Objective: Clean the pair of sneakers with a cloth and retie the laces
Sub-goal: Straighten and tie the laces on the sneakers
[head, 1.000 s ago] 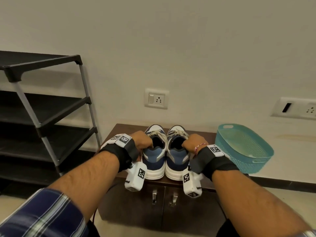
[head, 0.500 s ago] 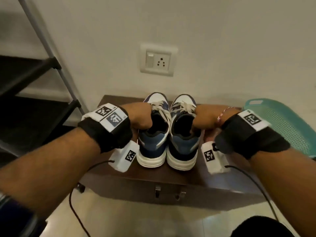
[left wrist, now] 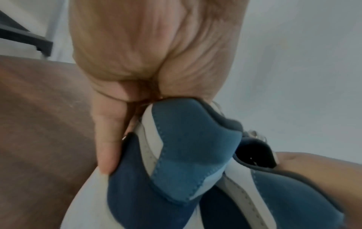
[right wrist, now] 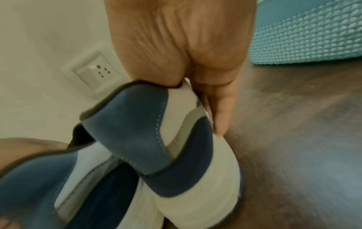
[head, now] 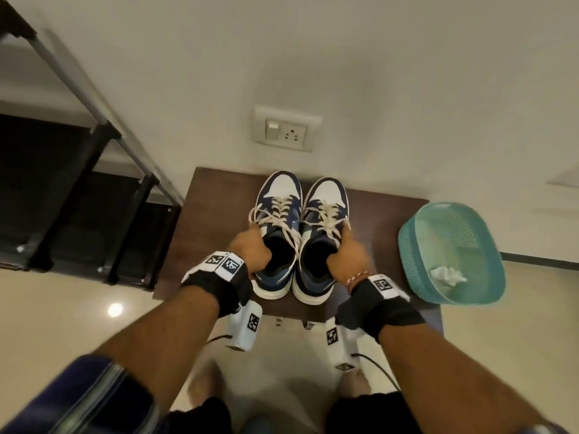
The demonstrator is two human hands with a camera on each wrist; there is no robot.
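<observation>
Two blue and white sneakers stand side by side on a dark wooden cabinet top, toes toward the wall, white laces tied. My left hand grips the collar of the left sneaker, thumb inside the opening and fingers down its outer side. My right hand grips the collar of the right sneaker the same way, fingers along its outer side. A white cloth lies crumpled inside the teal basket. Both soles seem to rest on the cabinet.
The teal perforated basket stands at the cabinet's right end. A black shoe rack stands to the left. A wall socket sits above the sneakers. Tiled floor lies below, with cabinet handles at the front.
My view has come closer and tilted downward over the sneakers. Both hands keep their hold on the collars, and the cloth in the basket has come into sight.
</observation>
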